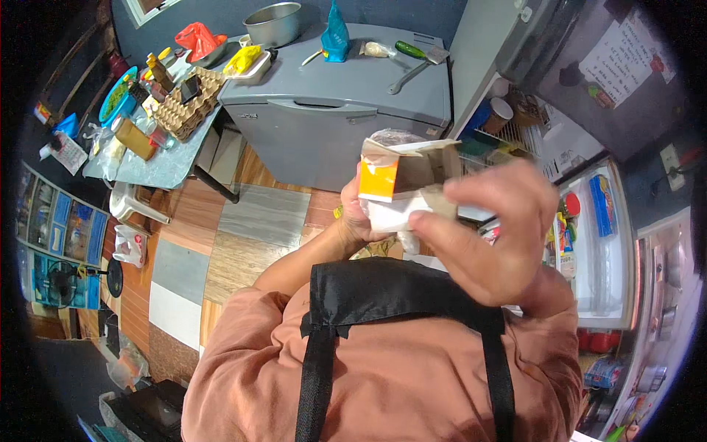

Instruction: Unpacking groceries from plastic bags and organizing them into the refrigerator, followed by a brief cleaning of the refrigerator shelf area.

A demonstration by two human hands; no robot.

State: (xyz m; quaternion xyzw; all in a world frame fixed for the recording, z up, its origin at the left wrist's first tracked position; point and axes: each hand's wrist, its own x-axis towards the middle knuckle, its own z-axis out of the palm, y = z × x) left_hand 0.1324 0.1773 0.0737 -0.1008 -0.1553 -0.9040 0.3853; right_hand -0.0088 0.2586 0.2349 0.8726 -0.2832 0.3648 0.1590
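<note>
My left hand (353,212) holds a small cardboard box (431,171) with an orange panel and a white flap, in front of my chest. The box's top is open and its inside looks dark grey-brown. Clear plastic wrap (395,136) shows behind its far edge. My right hand (497,237), blurred, is over the box's near right side, thumb and forefinger apart. The thumb tip overlaps the white flap (392,215); whether it presses on it I cannot tell. Nothing shows between those fingers.
Ahead is a grey chest freezer (331,138) bearing a metal pot (272,25), a blue pouch (335,38) and a spatula (436,54). To the left, a table (165,171) holds egg trays (188,105) and bottles. An open refrigerator door (599,276) stands at right.
</note>
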